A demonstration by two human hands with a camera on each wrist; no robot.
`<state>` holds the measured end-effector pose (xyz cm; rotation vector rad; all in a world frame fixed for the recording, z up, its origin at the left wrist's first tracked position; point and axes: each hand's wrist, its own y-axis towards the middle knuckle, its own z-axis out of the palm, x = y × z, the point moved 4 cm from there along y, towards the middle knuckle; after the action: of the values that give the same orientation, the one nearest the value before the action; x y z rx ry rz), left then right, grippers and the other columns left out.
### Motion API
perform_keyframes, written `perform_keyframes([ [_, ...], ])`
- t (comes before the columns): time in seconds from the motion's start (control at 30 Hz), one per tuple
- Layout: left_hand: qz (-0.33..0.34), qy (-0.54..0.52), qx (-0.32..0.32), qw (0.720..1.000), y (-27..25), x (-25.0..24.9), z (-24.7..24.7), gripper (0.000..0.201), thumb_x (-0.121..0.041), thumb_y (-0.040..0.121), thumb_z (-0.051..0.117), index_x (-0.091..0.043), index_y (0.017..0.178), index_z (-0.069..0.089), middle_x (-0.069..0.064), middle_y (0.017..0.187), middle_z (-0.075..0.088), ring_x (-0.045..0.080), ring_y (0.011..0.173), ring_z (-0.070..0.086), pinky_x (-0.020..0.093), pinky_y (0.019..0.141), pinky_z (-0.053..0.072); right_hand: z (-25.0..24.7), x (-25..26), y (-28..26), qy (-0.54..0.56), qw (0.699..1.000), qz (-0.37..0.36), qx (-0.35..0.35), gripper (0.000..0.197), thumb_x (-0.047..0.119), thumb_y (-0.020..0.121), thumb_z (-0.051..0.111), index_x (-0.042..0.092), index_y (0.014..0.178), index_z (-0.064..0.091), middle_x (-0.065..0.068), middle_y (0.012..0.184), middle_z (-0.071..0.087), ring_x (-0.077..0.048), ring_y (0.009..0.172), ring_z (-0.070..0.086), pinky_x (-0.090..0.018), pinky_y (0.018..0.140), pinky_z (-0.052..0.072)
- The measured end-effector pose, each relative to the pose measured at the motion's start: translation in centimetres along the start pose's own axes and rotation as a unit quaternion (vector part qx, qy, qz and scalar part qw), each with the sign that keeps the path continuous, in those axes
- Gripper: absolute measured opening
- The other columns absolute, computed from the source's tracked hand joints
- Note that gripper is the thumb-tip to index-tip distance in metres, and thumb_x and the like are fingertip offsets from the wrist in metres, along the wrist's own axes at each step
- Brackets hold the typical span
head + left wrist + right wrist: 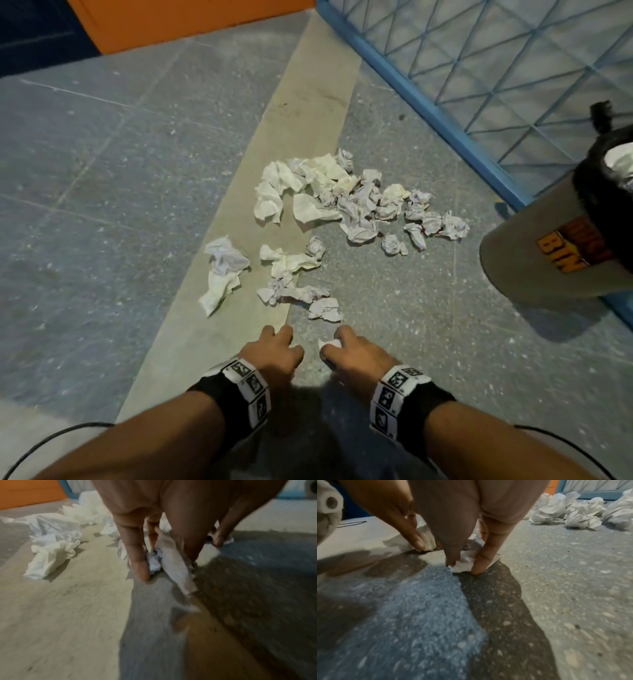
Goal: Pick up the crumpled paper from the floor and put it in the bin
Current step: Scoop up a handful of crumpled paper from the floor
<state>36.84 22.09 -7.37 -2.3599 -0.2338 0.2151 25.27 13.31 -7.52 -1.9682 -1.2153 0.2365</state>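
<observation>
Several crumpled white papers (346,198) lie heaped on the floor ahead, with more pieces (222,270) strewn nearer me. My right hand (334,342) is down at the floor and pinches a small crumpled paper (462,562) between thumb and finger. Close beside it, my left hand (284,339) is also at the floor; in the left wrist view its finger and thumb (163,566) hold a crumpled paper (173,563) with a torn strip hanging. The grey bin (534,260), with orange lettering and a black liner, stands at the right with white paper showing inside it.
A blue metal frame with a lattice panel (455,113) runs diagonally behind the pile and the bin. An orange wall panel (178,20) is at the far left. A pale concrete strip (274,171) crosses the speckled grey floor.
</observation>
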Motion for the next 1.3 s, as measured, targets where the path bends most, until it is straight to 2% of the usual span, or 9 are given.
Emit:
perform_keyframes([
  [0.13, 0.026, 0.017, 0.027, 0.999, 1.3, 0.7, -2.0, 0.025, -0.023, 0.092, 0.048, -0.019, 0.112, 0.061, 0.01, 0.116, 0.049, 0.036, 0.104, 0.049, 0.042, 0.078, 0.05, -0.7, -1.0, 0.5, -0.072, 0.995, -0.059, -0.03, 0.022, 0.038, 0.084, 0.049, 0.024, 0.101, 0.051, -0.01, 0.106, 0.06, -0.029, 0.09, 0.058, -0.035, 0.067, 0.039],
  [0.3, 0.084, 0.049, 0.014, 0.995, 1.0, -0.5, -9.3, 0.03, -0.023, 0.091, 0.052, -0.011, 0.116, 0.064, 0.011, 0.116, 0.057, 0.033, 0.108, 0.056, 0.035, 0.087, 0.048, -4.6, -2.6, -1.2, -0.03, 0.994, -0.085, -0.055, 0.027, 0.047, 0.076, 0.051, 0.025, 0.092, 0.054, -0.002, 0.096, 0.058, -0.023, 0.086, 0.058, -0.035, 0.07, 0.043],
  [0.5, 0.129, 0.042, -0.099, 0.986, 1.3, -3.8, -22.7, 0.029, -0.028, 0.088, 0.058, -0.019, 0.115, 0.064, 0.006, 0.113, 0.061, 0.026, 0.105, 0.059, 0.033, 0.088, 0.05, -15.7, -7.3, -7.7, 0.078, 0.977, -0.022, -0.199, 0.03, 0.005, 0.091, 0.048, 0.015, 0.116, 0.062, -0.012, 0.123, 0.049, -0.03, 0.107, 0.05, -0.037, 0.089, 0.043],
  [0.7, 0.222, -0.003, -0.293, 0.93, 1.2, -13.3, -37.2, 0.035, -0.034, 0.085, 0.063, -0.022, 0.118, 0.063, 0.009, 0.116, 0.062, 0.029, 0.109, 0.058, 0.033, 0.089, 0.047, -25.1, -17.1, -21.4, 0.073, 0.881, 0.047, -0.465, 0.032, -0.001, 0.07, 0.066, 0.021, 0.093, 0.071, -0.005, 0.097, 0.062, -0.024, 0.085, 0.062, -0.032, 0.078, 0.05],
  [0.8, 0.284, -0.063, -0.377, 0.879, 1.0, -19.7, -41.5, 0.038, -0.036, 0.084, 0.064, -0.023, 0.12, 0.062, 0.008, 0.117, 0.06, 0.027, 0.112, 0.054, 0.032, 0.091, 0.041, -26.8, -23.4, -27.8, 0.068, 0.821, 0.144, -0.549, 0.032, -0.001, 0.07, 0.068, 0.021, 0.094, 0.071, -0.008, 0.097, 0.065, -0.026, 0.085, 0.061, -0.02, 0.076, 0.038],
  [0.9, 0.321, -0.12, -0.416, 0.842, 1.6, -25.7, -43.0, 0.038, -0.035, 0.085, 0.065, -0.023, 0.121, 0.062, 0.006, 0.119, 0.059, 0.024, 0.114, 0.053, 0.026, 0.089, 0.034, -26.1, -28.8, -31.7, 0.083, 0.763, 0.239, -0.595, 0.032, 0.001, 0.073, 0.069, 0.016, 0.1, 0.072, -0.014, 0.099, 0.067, -0.032, 0.089, 0.061, -0.027, 0.083, 0.041],
  [1.0, 0.337, -0.113, -0.397, 0.846, 3.7, -30.6, -42.0, 0.035, -0.033, 0.086, 0.064, -0.023, 0.119, 0.063, 0.004, 0.121, 0.06, 0.023, 0.115, 0.054, 0.026, 0.092, 0.036, -23.9, -32.2, -32.1, 0.1, 0.76, 0.294, -0.571, 0.035, 0.005, 0.074, 0.07, 0.019, 0.107, 0.072, -0.015, 0.103, 0.071, -0.032, 0.095, 0.065, -0.032, 0.088, 0.046],
  [1.17, 0.279, -0.01, -0.309, 0.909, 7.8, -34.4, -38.9, 0.032, -0.025, 0.091, 0.055, -0.023, 0.122, 0.062, 0.008, 0.126, 0.061, 0.029, 0.119, 0.053, 0.031, 0.095, 0.041, -21.1, -34.2, -28.8, 0.072, 0.837, 0.347, -0.418, 0.055, 0.019, 0.083, 0.062, 0.034, 0.134, 0.045, -0.018, 0.111, 0.067, -0.038, 0.102, 0.062, -0.04, 0.082, 0.049],
  [1.3, 0.253, 0.047, -0.221, 0.941, 9.7, -35.6, -36.9, 0.03, -0.019, 0.095, 0.049, -0.018, 0.122, 0.062, 0.011, 0.124, 0.062, 0.029, 0.117, 0.055, 0.032, 0.093, 0.043, -19.9, -34.4, -26.7, 0.037, 0.891, 0.36, -0.274, 0.038, 0.031, 0.084, 0.063, 0.021, 0.119, 0.052, -0.016, 0.116, 0.061, -0.036, 0.107, 0.059, -0.038, 0.083, 0.047],
])
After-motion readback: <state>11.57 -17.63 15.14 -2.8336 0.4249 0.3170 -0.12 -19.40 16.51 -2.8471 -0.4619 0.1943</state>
